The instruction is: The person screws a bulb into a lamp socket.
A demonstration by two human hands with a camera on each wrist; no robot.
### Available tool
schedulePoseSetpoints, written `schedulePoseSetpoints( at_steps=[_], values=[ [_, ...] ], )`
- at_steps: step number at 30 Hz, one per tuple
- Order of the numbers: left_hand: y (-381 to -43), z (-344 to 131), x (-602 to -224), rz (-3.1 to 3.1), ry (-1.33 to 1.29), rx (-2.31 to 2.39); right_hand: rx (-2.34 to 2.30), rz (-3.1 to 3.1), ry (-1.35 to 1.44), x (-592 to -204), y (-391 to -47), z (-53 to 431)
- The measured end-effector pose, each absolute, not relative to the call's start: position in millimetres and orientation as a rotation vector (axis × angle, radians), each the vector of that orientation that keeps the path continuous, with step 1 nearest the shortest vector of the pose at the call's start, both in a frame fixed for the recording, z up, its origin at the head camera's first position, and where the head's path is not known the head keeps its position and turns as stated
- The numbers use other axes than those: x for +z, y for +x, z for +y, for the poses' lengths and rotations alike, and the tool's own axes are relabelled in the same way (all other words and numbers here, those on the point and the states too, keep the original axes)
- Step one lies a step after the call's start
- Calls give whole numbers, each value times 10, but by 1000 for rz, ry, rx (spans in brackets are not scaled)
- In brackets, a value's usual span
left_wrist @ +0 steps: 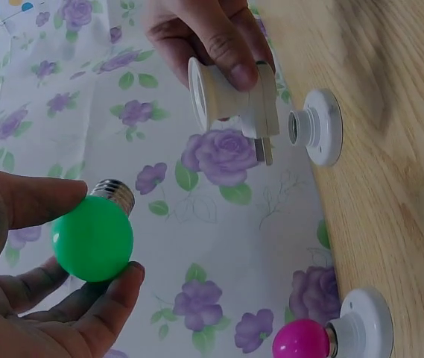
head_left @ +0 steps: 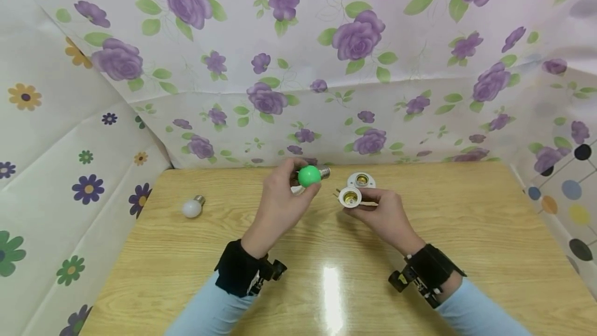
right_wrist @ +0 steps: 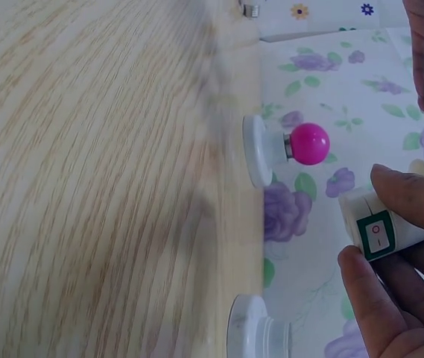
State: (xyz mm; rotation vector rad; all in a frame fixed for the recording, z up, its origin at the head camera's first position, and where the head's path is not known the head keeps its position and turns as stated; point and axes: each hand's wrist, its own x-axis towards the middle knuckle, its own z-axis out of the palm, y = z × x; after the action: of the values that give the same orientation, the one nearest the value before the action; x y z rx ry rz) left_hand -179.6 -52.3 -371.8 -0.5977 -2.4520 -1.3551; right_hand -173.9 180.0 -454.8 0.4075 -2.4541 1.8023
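In the head view my left hand [head_left: 280, 198] pinches a green light bulb [head_left: 309, 176] between thumb and fingers, its metal screw end pointing right. My right hand [head_left: 386, 217] grips a white plug-in lamp socket [head_left: 345, 204], its brass-lined opening tipped toward the camera. Two metal prongs stick out at the socket's side, and a rocker switch [right_wrist: 378, 233] shows in the right wrist view. Bulb and socket are held apart above the table. Just behind the right hand stands a round white lamp holder [left_wrist: 329, 127] without a bulb.
A pink bulb [right_wrist: 310, 144] sits in a second white lamp holder [left_wrist: 368, 324], mostly hidden behind my left hand in the head view. One white bulb [head_left: 192, 208] lies on the wooden table [head_left: 186, 268] at the left. Flowered cloth [head_left: 298, 66] hangs along the back edge.
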Motion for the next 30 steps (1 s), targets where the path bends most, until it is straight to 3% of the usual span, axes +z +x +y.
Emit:
schedulePoseSetpoints(
  at_steps=[13, 30],
  values=[
    [-1730, -388, -3750, -2449, -672, -1519, 1820, -2446, 435, -4536, -1748, 1703],
    [-1716, -322, -3824, -2477, -871, -1183, 1775, -2438, 471, -4512, -1758, 1635]
  ],
)
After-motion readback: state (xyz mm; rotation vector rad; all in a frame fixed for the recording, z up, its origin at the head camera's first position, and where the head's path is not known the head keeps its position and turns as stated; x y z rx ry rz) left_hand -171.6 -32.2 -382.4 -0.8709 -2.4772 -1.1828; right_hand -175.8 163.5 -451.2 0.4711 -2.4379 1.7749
